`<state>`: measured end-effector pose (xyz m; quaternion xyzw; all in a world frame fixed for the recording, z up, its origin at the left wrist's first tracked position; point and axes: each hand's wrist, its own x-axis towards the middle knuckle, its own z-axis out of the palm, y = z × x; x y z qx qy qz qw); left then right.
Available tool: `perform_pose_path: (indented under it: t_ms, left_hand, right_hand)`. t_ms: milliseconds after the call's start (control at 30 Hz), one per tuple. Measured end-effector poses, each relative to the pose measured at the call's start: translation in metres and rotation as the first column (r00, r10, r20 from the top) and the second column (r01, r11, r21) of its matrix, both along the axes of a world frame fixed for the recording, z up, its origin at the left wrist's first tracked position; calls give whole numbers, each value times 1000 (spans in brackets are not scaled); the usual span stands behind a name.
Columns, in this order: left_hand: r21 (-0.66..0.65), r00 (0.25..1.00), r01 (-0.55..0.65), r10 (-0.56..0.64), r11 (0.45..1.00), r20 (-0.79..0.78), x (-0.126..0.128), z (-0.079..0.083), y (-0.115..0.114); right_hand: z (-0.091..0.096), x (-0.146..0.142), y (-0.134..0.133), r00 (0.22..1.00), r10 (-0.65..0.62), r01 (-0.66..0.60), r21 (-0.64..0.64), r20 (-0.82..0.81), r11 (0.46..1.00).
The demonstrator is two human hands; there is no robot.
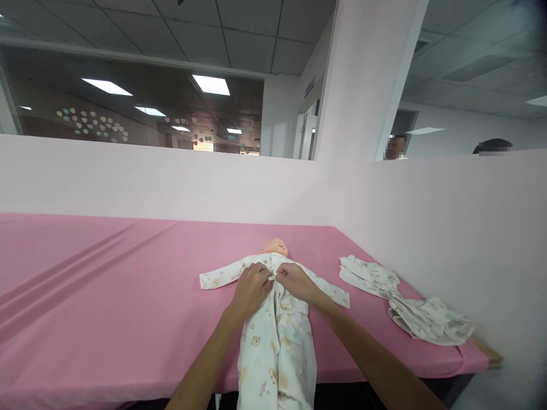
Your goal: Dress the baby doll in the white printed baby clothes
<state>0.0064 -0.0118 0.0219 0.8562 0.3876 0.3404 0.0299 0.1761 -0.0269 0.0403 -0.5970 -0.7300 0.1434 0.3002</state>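
Off to the left, spreading wide as a pink tablecloth point(85, 296), matte and soft, creasing in long shallow diagonal folds. Rising behind it as a pale pink partition point(149, 182), smooth and flat, with dark glass point(128, 108) above it reflecting rectangular ceiling lights.

Toward the middle, lying face up on the cloth as a baby doll point(277, 246), its round, hard-looking head pointing to the far side and its body running toward the near edge. Wearing a white romper point(277, 347) of soft knit printed with small bears, long sleeves lying straight out to left and right, legs reaching the near edge of the table.

Coming in from the near side with the left hand point(251, 286), fingers curled and pinching the left edge of the romper's front opening at the chest. Meeting it with the right hand point(298, 281), fingers likewise bent and pinching the opposite edge, the fingertips of both hands close together over the opening. Not possible to tell whether gripping a fastener or only fabric.

Further right, resting well apart from the doll as a second garment point(410, 304) in the same pale printed fabric, crumpled and loosely folded near the table's right end. Showing just beyond as a sliver of wooden table edge point(489, 354). Peeking over the far right partition as the tops of two other people's heads point(491, 146).
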Motion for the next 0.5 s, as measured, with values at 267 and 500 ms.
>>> perform_pose_path:
  t_ms: [267,500]
  left_hand:
    - [-29,976,120,-112,992,185,1,-10,4]
    - [-115,925,172,-120,978,361,1,-12,9]
  right_hand:
    - [-1,3,-1,990,88,-83,49,-114,995]
    - [-2,-2,3,993,47,-39,75,-108,996]
